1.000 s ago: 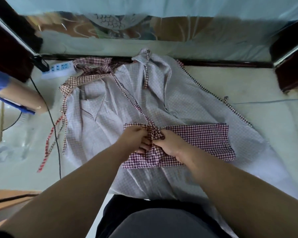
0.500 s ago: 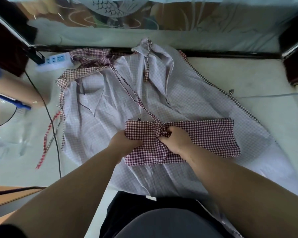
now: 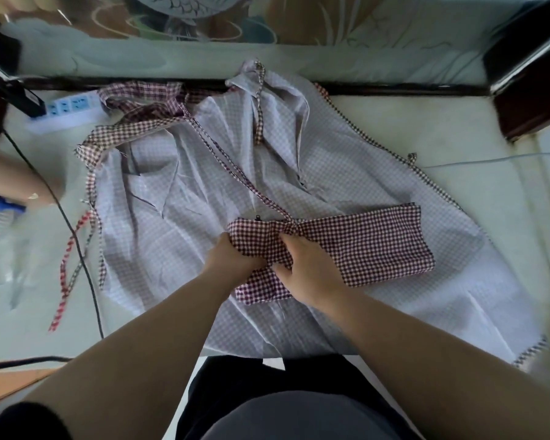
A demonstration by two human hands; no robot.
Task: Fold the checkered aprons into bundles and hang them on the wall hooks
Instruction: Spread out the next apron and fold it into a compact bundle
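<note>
Plainly this is soft, light stuff. The apron (image 3: 346, 173) lies spread and creased on the pale table (image 3: 458, 122), to the right of the power strip (image 3: 67, 109) and nearer the person than it. Thin pale check cloth like this should weigh almost nothing, hold no shape of its own and slide rather than stay folded, so I judge that a fold needs pinning down as it is made.

The dark red checked band (image 3: 378, 246), lying across the apron's near half well right of the power strip, looks doubled and firmer. It is the sensible place to grip. Both hands are already there: the left hand (image 3: 232, 262) has its fingers curled into the band's left end, and the right hand (image 3: 308, 271) pinches a gathered bunch of it near the middle.

A long checked strap (image 3: 235, 173) runs from the bunch back toward the power strip. Loose ties (image 3: 67, 265) trail below the power strip, beside a black cable (image 3: 83, 265), and they could snag on it when the cloth is lifted.

No brand, label or writing is legible on the apron, and the power strip shows only blue sockets.
</note>
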